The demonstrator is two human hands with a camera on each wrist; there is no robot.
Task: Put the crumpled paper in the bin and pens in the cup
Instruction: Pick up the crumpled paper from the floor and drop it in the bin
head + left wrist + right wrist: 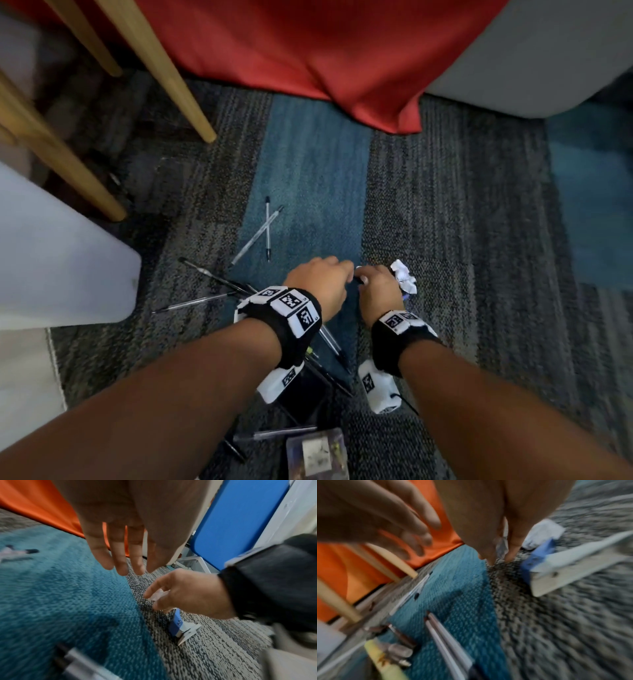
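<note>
My left hand [320, 274] hovers over the blue carpet strip, its fingers [120, 561] straight and holding nothing. Right beside it, my right hand [371, 282] pinches a small clear thing [502, 546] that looks like a pen, low over the carpet. The crumpled white paper [405, 275] lies on the grey carpet, touching the right hand's far side. Two crossed pens [265, 229] lie ahead of the hands, and more pens [205, 279] lie to the left. A black container [306, 394] sits under my left wrist with pens [334, 346] beside it.
A red cloth [342, 61] hangs at the back. Wooden legs [164, 68] stand at the back left. A white rounded object [68, 260] is at the left. A blue and white piece [180, 627] lies by my right hand. A clear box [317, 452] sits near me.
</note>
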